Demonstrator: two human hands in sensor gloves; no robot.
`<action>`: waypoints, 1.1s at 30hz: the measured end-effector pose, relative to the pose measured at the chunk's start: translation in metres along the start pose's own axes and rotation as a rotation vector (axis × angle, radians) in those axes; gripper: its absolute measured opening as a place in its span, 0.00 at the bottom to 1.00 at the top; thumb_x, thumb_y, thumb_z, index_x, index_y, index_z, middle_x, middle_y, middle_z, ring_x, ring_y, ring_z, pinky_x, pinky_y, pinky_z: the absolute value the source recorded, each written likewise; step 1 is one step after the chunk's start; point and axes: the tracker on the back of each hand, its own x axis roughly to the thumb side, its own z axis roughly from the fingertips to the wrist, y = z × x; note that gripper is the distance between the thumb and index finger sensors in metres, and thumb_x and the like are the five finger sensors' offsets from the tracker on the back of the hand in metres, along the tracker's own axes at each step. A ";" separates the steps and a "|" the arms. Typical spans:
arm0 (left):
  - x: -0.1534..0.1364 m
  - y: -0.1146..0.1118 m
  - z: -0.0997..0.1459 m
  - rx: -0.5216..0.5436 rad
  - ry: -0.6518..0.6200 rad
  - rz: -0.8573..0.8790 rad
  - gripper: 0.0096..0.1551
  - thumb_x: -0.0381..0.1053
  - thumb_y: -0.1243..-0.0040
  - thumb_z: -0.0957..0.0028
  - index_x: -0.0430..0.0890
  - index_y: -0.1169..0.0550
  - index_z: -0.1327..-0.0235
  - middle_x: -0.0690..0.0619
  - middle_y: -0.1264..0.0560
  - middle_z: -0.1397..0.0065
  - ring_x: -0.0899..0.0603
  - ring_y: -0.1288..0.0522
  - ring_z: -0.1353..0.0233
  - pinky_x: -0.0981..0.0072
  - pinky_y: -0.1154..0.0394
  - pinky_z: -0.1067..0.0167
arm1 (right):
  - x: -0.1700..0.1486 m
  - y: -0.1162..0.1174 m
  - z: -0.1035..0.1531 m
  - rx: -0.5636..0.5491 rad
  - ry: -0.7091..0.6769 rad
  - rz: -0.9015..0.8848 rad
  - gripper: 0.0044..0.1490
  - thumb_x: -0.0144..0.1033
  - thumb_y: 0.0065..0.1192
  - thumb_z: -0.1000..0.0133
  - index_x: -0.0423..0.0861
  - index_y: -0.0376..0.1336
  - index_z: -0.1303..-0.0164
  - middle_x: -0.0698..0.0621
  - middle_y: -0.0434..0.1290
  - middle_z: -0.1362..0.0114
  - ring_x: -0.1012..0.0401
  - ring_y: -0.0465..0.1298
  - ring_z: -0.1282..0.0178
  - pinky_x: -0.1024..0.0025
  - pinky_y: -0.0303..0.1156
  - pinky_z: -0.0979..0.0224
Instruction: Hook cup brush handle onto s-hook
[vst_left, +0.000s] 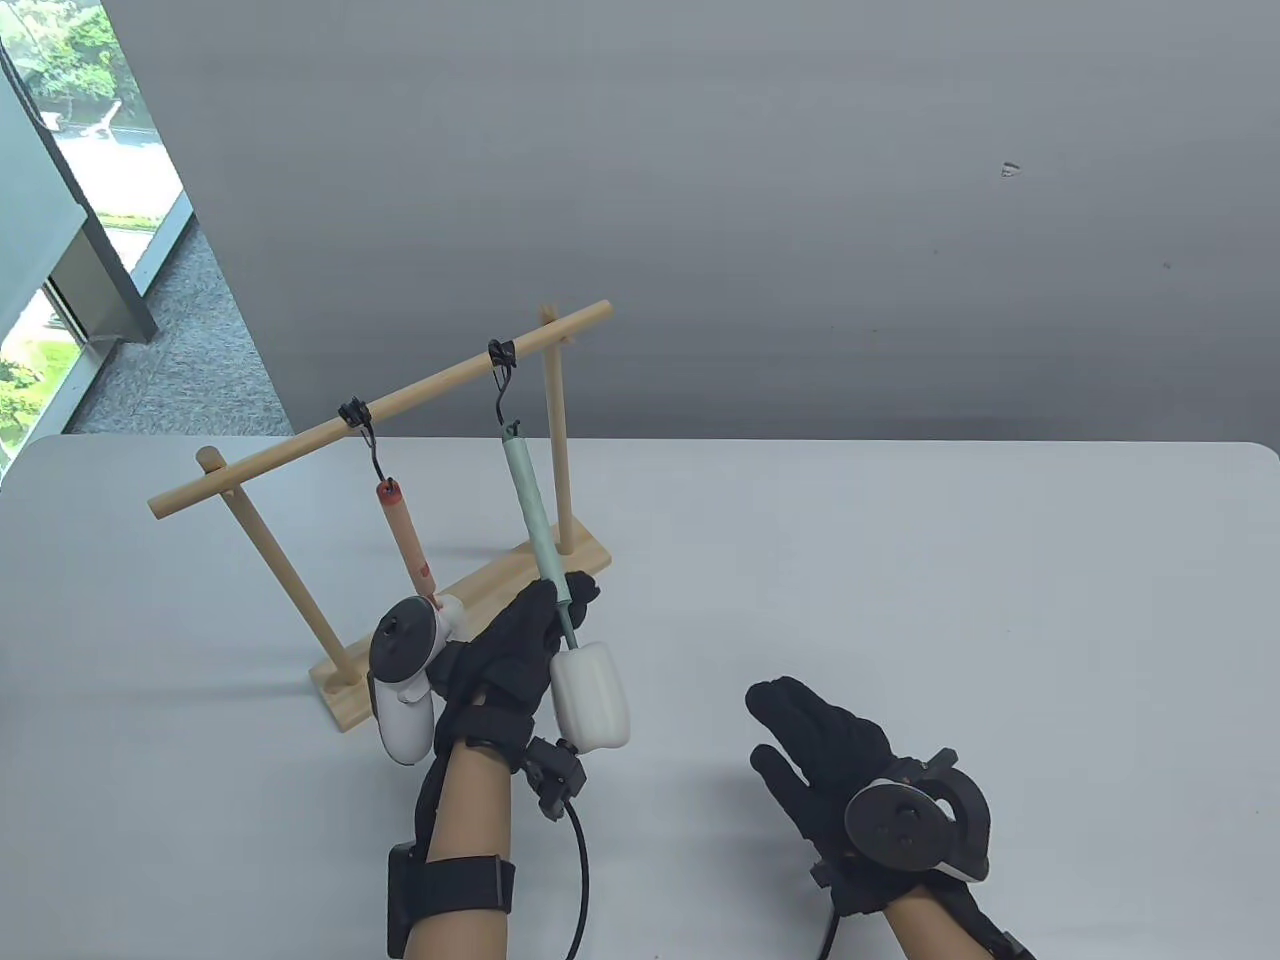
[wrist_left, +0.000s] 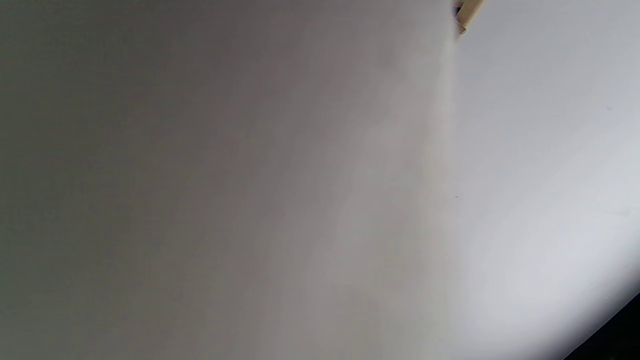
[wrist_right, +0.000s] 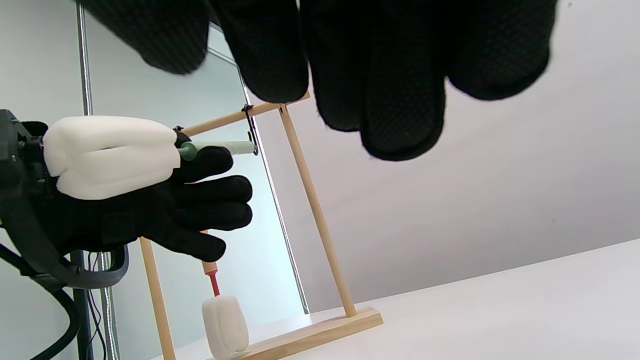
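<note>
Two brushes are at the rack, and the one that matters, the green cup brush (vst_left: 540, 540), has the top of its handle right at the lower curl of the right-hand s-hook (vst_left: 503, 385); whether the loop is actually seated over the hook is too small to tell in the table view, though the right wrist view shows the handle tip meeting the hook. Its white sponge head (vst_left: 592, 697) is raised off the table and swung toward the person, so the brush hangs at a slant. By my judgement the hooking is at or near its last step: what remains is to confirm the catch and let go. The left hand (vst_left: 515, 650) grips the lower handle just above the sponge, fingers wrapped round it. The right hand (vst_left: 830, 745) hovers well apart, fingers loosely spread, holding nothing. A red-handled brush (vst_left: 405, 535) already hangs from the left s-hook (vst_left: 362, 435) on the wooden rack (vst_left: 385, 410).
</note>
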 end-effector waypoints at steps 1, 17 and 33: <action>-0.001 0.001 0.001 0.003 0.002 0.002 0.33 0.64 0.63 0.40 0.48 0.27 0.33 0.40 0.38 0.19 0.28 0.40 0.20 0.25 0.51 0.31 | 0.000 0.000 0.000 0.001 0.000 0.000 0.37 0.49 0.51 0.43 0.42 0.61 0.27 0.34 0.69 0.29 0.42 0.79 0.40 0.43 0.68 0.40; -0.032 0.015 0.014 0.095 0.065 0.029 0.34 0.63 0.63 0.40 0.47 0.33 0.26 0.38 0.40 0.19 0.27 0.41 0.20 0.26 0.50 0.31 | 0.000 0.001 0.000 0.028 0.009 0.003 0.37 0.48 0.51 0.43 0.41 0.63 0.28 0.34 0.70 0.30 0.42 0.79 0.41 0.43 0.68 0.40; -0.043 0.018 0.043 0.340 0.042 -0.287 0.35 0.60 0.57 0.43 0.43 0.30 0.29 0.35 0.37 0.22 0.24 0.40 0.23 0.25 0.51 0.33 | -0.003 -0.001 0.002 0.055 0.044 0.005 0.36 0.49 0.51 0.43 0.40 0.64 0.29 0.34 0.71 0.30 0.41 0.79 0.41 0.42 0.68 0.40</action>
